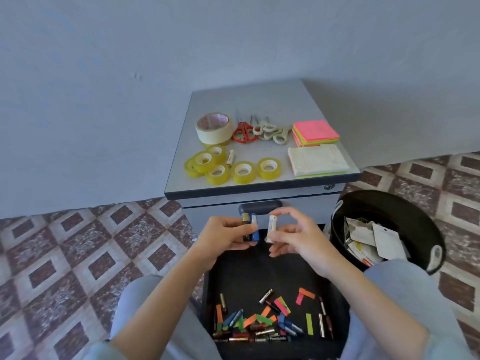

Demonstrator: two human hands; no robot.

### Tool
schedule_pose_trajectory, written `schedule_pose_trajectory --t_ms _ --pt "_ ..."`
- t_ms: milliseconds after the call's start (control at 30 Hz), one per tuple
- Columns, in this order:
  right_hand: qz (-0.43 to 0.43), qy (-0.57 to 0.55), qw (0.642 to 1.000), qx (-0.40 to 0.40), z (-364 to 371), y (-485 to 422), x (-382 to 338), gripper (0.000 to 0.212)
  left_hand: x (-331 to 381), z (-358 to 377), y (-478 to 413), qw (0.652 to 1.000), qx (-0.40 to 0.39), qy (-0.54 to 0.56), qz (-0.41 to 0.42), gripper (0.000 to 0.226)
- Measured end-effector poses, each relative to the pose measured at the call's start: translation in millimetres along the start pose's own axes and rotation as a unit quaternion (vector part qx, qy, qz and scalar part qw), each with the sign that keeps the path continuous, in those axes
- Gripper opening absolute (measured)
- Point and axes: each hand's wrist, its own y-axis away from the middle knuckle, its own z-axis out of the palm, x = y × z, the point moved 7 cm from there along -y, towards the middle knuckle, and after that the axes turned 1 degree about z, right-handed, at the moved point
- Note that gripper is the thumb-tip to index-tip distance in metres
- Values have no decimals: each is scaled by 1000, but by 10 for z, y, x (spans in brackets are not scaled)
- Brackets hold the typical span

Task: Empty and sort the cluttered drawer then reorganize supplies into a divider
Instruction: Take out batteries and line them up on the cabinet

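Bottom centre: open black drawer (pixel 259 276) holds loose batteries (pixel 259 332), coloured paper tabs (pixel 306 293); one label reads "Panasonic". Above: left hand (pixel 224 237) fingers curled round two batteries (pixel 250 227); right hand (pixel 298 237) pinches white battery (pixel 272 227). Right: black bin (pixel 389 206), paper scraps (pixel 374 237) inside. Upper centre: cabinet top (pixel 259 105), tape rolls (pixel 242 172), scissors (pixel 242 131), sticky notes (pixel 315 131).

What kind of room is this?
Probably a home office or study corner, though I can't be sure. A small drawer cabinet holds tape rolls, scissors and sticky notes, a bin of paper scraps stands beside it, and the floor is patterned tile.
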Motion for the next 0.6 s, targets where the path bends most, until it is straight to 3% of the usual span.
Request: schedule_pose_trajectory --t_ms 233,400,533,600 --pt "-76 -11 997 33 -114 -157 -857 29 1044 -277 -305 995 70 -59 48 16" --pt "-91 -11 995 48 -212 -266 -1129 29 1499 -559 -686 936 167 -295 94 23" --pt "-86 -7 995 46 -333 -271 -1125 30 1585 -585 -913 929 152 -332 65 57" --pt "-74 -11 996 51 -430 -272 -1085 29 1569 -560 -1033 935 129 -330 21 52"
